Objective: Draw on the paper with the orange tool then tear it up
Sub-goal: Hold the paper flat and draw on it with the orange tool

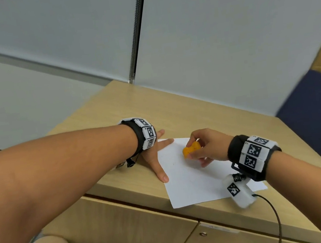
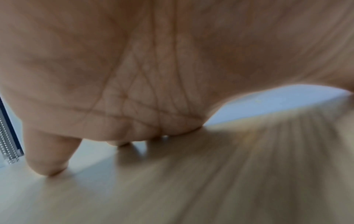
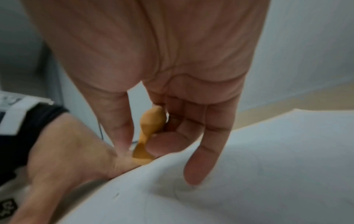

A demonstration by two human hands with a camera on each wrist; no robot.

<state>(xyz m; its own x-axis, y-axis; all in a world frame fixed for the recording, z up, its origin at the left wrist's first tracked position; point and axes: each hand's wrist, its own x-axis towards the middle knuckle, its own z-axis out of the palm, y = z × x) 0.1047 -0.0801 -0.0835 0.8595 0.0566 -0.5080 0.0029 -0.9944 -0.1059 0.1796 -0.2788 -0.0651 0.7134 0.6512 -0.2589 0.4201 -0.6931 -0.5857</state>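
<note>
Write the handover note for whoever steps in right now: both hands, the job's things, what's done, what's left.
Left hand: flat, with straight fingers spread along the left edge of the paper, steadying it on the desk.
Right hand: pinches the orange tool between thumb and fingers, low over the upper part of the paper. Whether it touches the paper is unclear.
Done: tool picked up and paper pinned. Only a few faint marks show on the paper.
Left: finish drawing, set the tool down, then tear the paper, which is whole and flat.
</note>
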